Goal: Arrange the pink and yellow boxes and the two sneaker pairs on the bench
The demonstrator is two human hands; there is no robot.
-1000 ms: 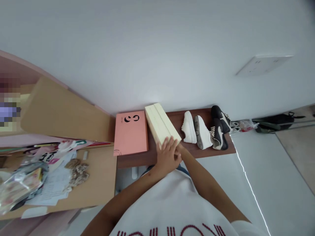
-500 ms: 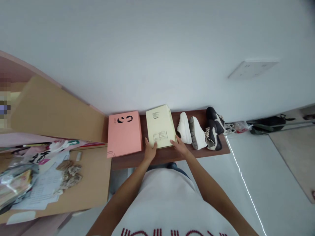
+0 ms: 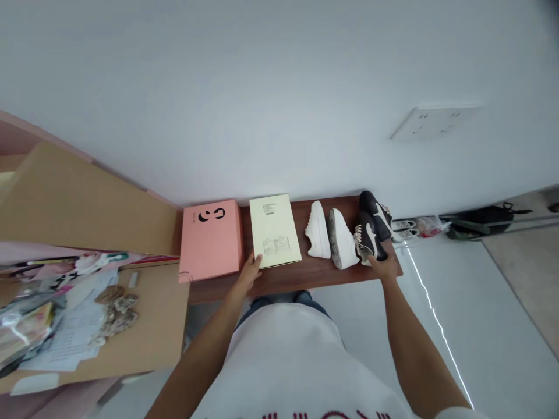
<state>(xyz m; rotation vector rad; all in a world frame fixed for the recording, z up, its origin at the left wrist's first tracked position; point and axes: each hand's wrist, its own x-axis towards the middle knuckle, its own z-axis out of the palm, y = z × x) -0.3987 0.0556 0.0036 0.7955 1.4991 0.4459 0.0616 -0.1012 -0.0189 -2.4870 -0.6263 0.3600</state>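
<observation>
A pale yellow shoebox [image 3: 274,233] with printed labels lies flat on the dark wooden bench [image 3: 279,284]. My left hand [image 3: 250,272] grips its near left corner, thumb on top; the other fingers are mostly hidden. To the right, my right hand [image 3: 384,269] closes around the near end of a black sneaker [image 3: 369,237] with a white stripe and pale laces. Its mate, another black sneaker [image 3: 376,212], lies against it toward the wall. Between box and black pair, a white shoe [image 3: 318,231] and a second white shoe [image 3: 343,240] rest on the bench, the second on its side.
A pink shoebox [image 3: 210,241] occupies the bench's left end. Beside it stands an open cardboard box [image 3: 159,314] with papers and a scrunchie on it. The wall [image 3: 262,116] borders the bench's far edge. More shoes [image 3: 404,230] and bags are beyond the right end.
My right hand has left the yellow shoebox and moved right to the black sneaker. The yellow box now sits straighter on the bench, with my left hand still at its corner.
</observation>
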